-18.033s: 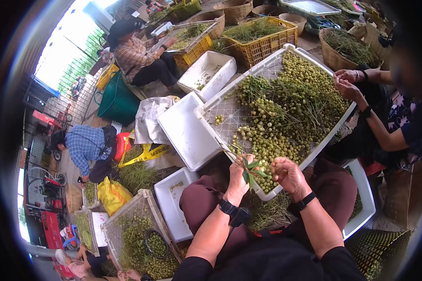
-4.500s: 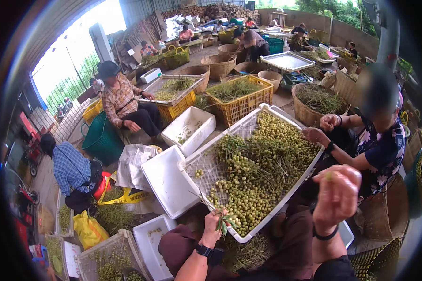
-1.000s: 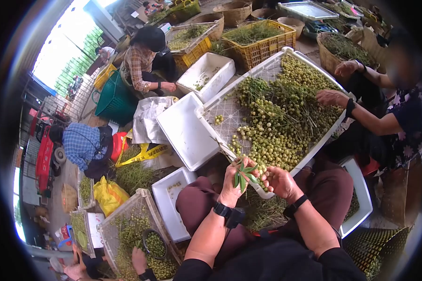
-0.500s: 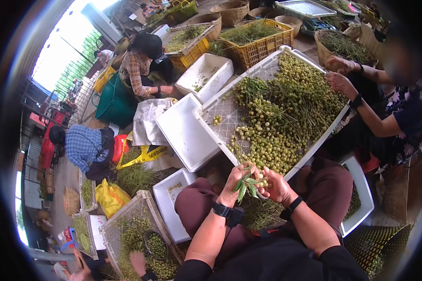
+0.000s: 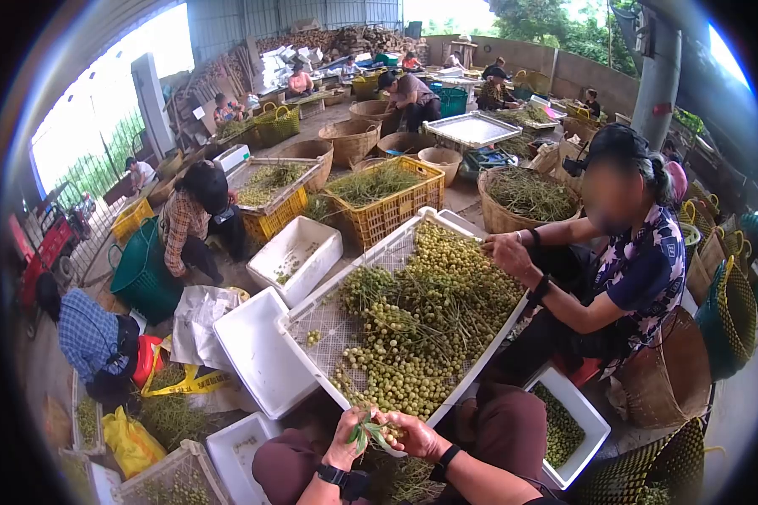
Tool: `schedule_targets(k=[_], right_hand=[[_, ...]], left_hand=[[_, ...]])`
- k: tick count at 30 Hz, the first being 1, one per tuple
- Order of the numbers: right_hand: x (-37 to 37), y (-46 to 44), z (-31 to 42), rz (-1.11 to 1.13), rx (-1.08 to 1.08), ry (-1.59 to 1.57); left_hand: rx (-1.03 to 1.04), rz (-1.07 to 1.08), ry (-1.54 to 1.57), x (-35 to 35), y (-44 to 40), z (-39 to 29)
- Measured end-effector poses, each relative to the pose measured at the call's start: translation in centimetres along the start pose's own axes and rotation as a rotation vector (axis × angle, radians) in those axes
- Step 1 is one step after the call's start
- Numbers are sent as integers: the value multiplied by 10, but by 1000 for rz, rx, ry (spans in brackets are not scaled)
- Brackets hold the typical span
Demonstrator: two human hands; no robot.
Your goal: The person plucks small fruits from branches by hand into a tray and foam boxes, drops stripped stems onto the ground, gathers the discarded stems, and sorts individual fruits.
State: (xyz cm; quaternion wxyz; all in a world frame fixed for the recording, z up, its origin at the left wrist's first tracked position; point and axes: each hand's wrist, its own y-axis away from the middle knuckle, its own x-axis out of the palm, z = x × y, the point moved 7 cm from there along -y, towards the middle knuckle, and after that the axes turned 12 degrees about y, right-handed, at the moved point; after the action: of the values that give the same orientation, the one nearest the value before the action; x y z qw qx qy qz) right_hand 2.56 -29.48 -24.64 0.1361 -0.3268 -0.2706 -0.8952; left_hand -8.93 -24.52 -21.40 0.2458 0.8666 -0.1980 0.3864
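While the left hand (image 5: 342,443) grips a leafy sprig (image 5: 364,432) at bottom centre, the right hand (image 5: 419,438) has fingers drawn in narrow around its round fruit (image 5: 392,435). Sprig sits between both sets of fingers, at the near corner of the white mesh tray (image 5: 330,321). Tray mid-frame, loaded with fruit and stems. Right of frame: co-worker's hand (image 5: 519,263) at tray's far-right edge. Upper centre: yellow crate (image 5: 404,217), stems inside.
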Motion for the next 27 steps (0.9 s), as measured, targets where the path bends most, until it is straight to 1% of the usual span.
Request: schedule_targets(k=[2,5,7,11,14,15,16,17,18,19,20,21,22,23,24,26,27], right_hand=[[3,1,3,95,-48,87],[-3,0,-1,50,-39,135],[-4,-1,-6,34,-21,167],[-9,-1,-1,-10,-49,62],[-13,-2,1,-7,-100,112],[-17,-3,1,-9,-111,150],[-20,-6,-3,-2,-115,182],[-26,-10,-6,-25,-85,215],[-15,0,10,-35,-182,175],[-21,-3,6,-14,-164,236],[-27,-5,1,96,-172,137],[-26,-8,-1,72,-198,28],[-9,3,14,120,-144,5],[-13,0,10,65,-148,-38],[-17,-1,8,33,-161,-78],[-32,-5,-2,70,-102,-269],[-52,0,-3,-131,-117,65]], left_hand=[[-42,22,-40,-5,-2,3],[45,-7,-54,-12,-2,0],[12,-6,-25,-13,-1,0],[-8,-17,-50,-4,2,-1],[14,-12,-175,-11,2,-2],[13,52,-34,-10,1,1],[133,178,21,14,17,-13],[219,116,-232,4,11,-12],[388,283,-321,21,13,-21],[227,147,-191,-1,5,-7],[87,40,-123,2,6,-6],[62,8,-112,7,6,-5],[60,-14,-55,22,13,-10],[178,35,-148,25,12,-11],[93,-9,7,16,4,-1],[99,-6,94,16,0,3],[60,-21,-11,19,2,6]])
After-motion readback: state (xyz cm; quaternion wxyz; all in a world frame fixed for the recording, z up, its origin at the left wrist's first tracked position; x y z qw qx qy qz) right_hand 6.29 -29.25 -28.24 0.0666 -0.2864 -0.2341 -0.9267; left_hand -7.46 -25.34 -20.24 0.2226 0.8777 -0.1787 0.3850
